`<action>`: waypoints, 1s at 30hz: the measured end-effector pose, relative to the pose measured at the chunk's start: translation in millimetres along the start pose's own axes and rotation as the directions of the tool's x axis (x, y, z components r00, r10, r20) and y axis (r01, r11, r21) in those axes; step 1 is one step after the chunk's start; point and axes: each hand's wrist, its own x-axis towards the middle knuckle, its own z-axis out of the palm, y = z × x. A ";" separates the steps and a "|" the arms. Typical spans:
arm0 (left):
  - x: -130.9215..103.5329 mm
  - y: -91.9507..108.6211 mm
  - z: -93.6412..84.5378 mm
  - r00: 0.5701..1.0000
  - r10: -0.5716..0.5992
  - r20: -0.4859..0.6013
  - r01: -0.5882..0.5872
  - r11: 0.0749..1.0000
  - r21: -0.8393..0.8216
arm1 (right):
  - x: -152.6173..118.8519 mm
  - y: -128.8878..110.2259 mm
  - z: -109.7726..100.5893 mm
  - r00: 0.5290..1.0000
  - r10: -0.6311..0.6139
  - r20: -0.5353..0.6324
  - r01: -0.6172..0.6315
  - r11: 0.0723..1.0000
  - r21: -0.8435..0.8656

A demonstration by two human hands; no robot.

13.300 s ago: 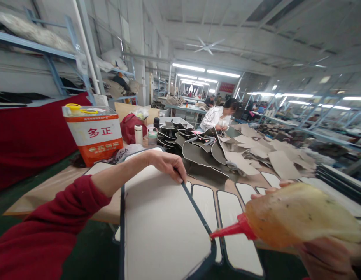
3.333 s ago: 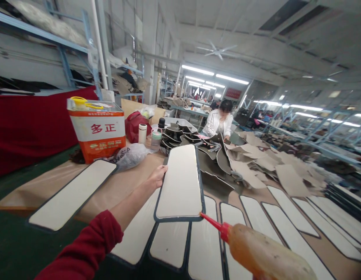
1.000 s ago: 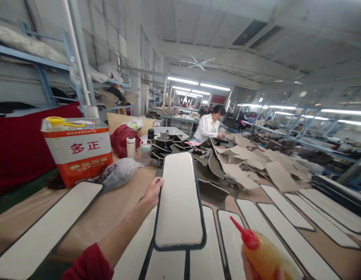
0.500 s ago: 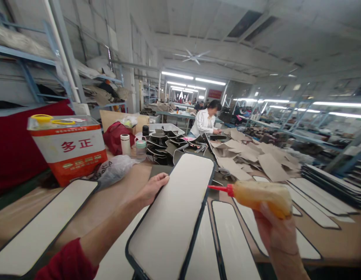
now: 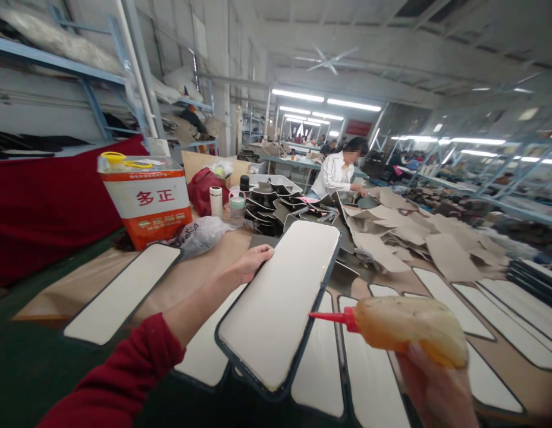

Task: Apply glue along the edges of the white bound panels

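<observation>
A long white panel (image 5: 280, 303) with rounded corners and a dark rim is tilted up in front of me. My left hand (image 5: 253, 263) pinches its upper left edge. In my right hand (image 5: 436, 380) lies a squeeze bottle (image 5: 412, 327) of amber liquid, held on its side. The bottle's red nozzle (image 5: 333, 317) points left, its tip at the panel's right edge. Several similar panels lie below and to the right, one of them a white panel (image 5: 318, 362) just beside the held one.
An orange and white can (image 5: 155, 202) stands at the left, near a plastic bag (image 5: 204, 235) and a white flask (image 5: 216, 202). Dark folded pieces (image 5: 262, 208) and brown sheets (image 5: 449, 255) are heaped behind. A person (image 5: 336, 172) works beyond them.
The red nozzle has moved down along the panel's right edge, towards me. My view has shifted, and my left hand still holds the same edge.
</observation>
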 end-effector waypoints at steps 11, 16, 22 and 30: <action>17.2 -9.2 -13.6 0.997 -0.071 -0.015 0.071 0.997 -0.006 | -15.6 28.5 -38.7 0.978 0.004 0.209 0.010 0.998 -0.066; 21.7 -11.8 -18.3 0.995 -0.075 -0.064 0.074 0.997 -0.018 | -16.3 37.9 -49.7 0.973 0.059 0.222 -0.037 0.994 -0.101; 25.7 -15.6 -24.7 0.990 -0.100 -0.097 0.096 0.994 -0.047 | -35.6 31.9 -30.2 0.986 0.074 0.150 -0.061 0.994 -0.089; 32.4 -18.3 -33.3 0.982 -0.127 -0.142 0.113 0.988 -0.105 | -43.7 33.4 -24.2 0.984 0.151 0.094 -0.140 0.983 -0.120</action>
